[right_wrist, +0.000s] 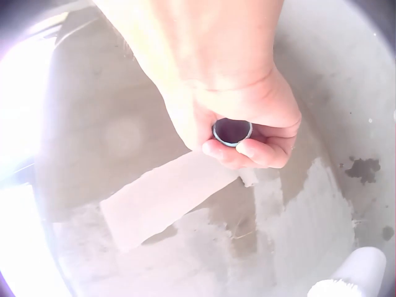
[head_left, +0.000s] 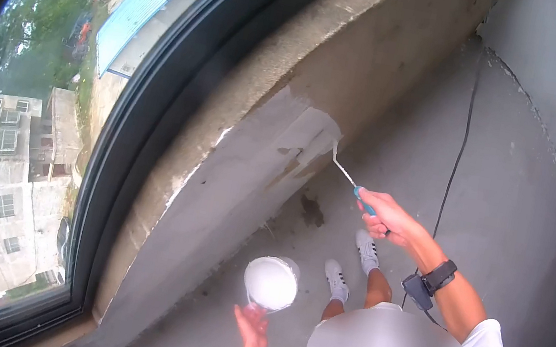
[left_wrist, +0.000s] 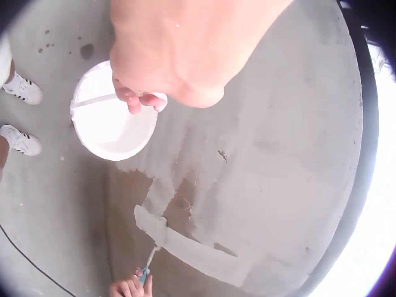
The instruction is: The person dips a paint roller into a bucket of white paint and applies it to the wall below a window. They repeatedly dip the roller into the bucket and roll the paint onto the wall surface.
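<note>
My right hand grips the blue handle of a paint roller. Its thin, paint-whitened frame reaches to the low wall, where the roller end meets a patch of wet paint. In the right wrist view, fingers and thumb wrap round the handle's round end. A light strip of fresh paint shows beside the roller in the left wrist view. Lower in the head view, my left hand holds a white bucket at its rim, fingertips curled there. White paint coats the bucket's inside.
A dark-framed window runs along the wall's top ledge. Across the grey floor trails a black cable. Dark wet stains lie near the wall's foot. The person's white shoes stand between the bucket and the roller.
</note>
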`<state>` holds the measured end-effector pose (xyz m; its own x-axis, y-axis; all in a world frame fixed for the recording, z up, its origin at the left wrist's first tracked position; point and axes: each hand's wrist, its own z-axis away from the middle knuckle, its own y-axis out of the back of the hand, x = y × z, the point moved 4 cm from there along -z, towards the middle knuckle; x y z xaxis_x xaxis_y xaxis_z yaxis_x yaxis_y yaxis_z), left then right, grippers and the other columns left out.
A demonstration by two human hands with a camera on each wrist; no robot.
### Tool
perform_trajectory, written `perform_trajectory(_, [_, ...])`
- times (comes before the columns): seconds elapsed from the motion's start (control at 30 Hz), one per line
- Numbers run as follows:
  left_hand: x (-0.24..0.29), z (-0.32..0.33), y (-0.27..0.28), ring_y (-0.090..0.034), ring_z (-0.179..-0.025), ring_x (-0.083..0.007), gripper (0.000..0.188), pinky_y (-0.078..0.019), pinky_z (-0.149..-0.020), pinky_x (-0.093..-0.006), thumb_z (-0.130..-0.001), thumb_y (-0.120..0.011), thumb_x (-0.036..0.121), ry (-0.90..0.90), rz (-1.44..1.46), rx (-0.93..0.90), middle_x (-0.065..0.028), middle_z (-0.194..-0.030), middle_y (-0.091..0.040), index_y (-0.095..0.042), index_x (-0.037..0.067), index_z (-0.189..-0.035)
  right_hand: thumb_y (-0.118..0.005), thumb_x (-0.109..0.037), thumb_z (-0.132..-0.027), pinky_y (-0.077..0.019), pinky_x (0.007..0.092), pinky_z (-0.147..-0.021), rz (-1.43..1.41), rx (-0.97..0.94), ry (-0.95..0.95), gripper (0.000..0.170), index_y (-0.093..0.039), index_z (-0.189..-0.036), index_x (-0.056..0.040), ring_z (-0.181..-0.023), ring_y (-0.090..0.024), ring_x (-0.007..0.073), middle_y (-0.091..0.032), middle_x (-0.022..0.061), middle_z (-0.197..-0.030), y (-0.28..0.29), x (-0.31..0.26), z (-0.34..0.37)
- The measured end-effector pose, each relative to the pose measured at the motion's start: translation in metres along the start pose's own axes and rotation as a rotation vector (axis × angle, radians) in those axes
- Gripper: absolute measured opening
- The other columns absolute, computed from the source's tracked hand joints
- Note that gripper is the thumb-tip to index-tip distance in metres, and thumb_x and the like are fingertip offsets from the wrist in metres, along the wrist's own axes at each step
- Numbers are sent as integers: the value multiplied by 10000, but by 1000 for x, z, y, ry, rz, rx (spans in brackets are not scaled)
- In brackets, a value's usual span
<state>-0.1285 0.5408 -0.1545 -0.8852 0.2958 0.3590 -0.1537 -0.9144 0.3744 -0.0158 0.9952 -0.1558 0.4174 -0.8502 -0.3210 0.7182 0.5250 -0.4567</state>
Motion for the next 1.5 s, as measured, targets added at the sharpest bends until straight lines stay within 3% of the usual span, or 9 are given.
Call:
perform_trajectory(0.17, [-3, -49, 29, -610, -1006, -199, 661, -356, -775, -367, -976, -333, 636, 11, 1, 10, -37, -1148, -627, -512, 85, -1294, -502, -463, -1026, -203, 216, -374, -15, -69, 45, 384, -457, -916, -98, -382, -261, 22, -302, -82, -519, -43, -41, 21])
perform_trajectory(0.27, [-7, -68, 46, -612, -998, -204, 649, -362, -780, -378, -974, -341, 634, 38, -49, 88, -40, -1122, -631, -518, 85, -1272, -505, -465, -1025, -206, 211, -373, 1, -82, 67, 386, -461, -917, -97, -377, -268, 21, -311, -79, -516, -61, -65, 29])
perform_trajectory(0.3, [-39, -73, 63, -611, -996, -204, 648, -363, -785, -380, -975, -338, 632, 6, -25, 76, -39, -1120, -630, -517, 85, -1271, -504, -465, -1026, -209, 209, -371, 27, -99, 134, 386, -464, -915, -97, -376, -271, 20, -310, -78, -515, -58, -39, 64])
perform_trajectory(0.43, [-61, -83, 98, -610, -973, -204, 638, -367, -805, -390, -979, -327, 627, 27, -43, 85, -35, -1096, -631, -514, 86, -1262, -496, -470, -1027, -222, 201, -364, 50, -117, 188, 391, -474, -911, -98, -375, -284, 22, -339, -67, -526, -71, -36, 85])
perform_trajectory(0.7, [-124, -118, 118, -598, -911, -196, 546, -358, -813, -419, -989, -316, 611, 73, -56, 139, 0, -957, -634, -555, 138, -1115, -473, -455, -1035, -246, 216, -356, 255, 32, 140, 414, -487, -880, -72, -370, -314, 34, -419, -32, -562, -11, 8, -24])
perform_trajectory(0.93, [-140, -116, 70, -568, -935, -184, 485, -336, -808, -421, -999, -308, 577, 157, 5, 248, 7, -949, -610, -545, 156, -1046, -452, -424, -1041, -247, 238, -366, 205, 56, 54, 421, -493, -862, -46, -358, -330, 52, -417, -24, -548, 56, 72, -148])
perform_trajectory(1.03, [-140, -117, 53, -573, -896, -157, 448, -355, -766, -368, -988, -333, 579, 185, -14, 198, 33, -866, -616, -557, 193, -954, -445, -417, -1041, -266, 250, -374, 221, 54, 44, 417, -491, -865, -42, -360, -337, 60, -413, -20, -545, 83, 96, -200])
perform_trajectory(1.2, [-117, -103, 4, -541, -925, -156, 454, -326, -800, -381, -997, -302, 565, 164, -44, 115, 16, -911, -575, -541, 180, -986, -447, -413, -1039, -290, 277, -389, 247, 89, 88, 441, -482, -777, -60, -365, -338, 82, -409, -15, -528, 118, 119, -267])
perform_trajectory(1.5, [-135, -127, 0, -563, -877, -149, 430, -347, -725, -350, -998, -341, 559, 43, -50, 17, 21, -882, -587, -544, 182, -953, -439, -422, -1044, -248, 265, -357, 314, 29, 170, 421, -484, -851, -50, -362, -308, 71, -370, -29, -517, 91, 124, -202])
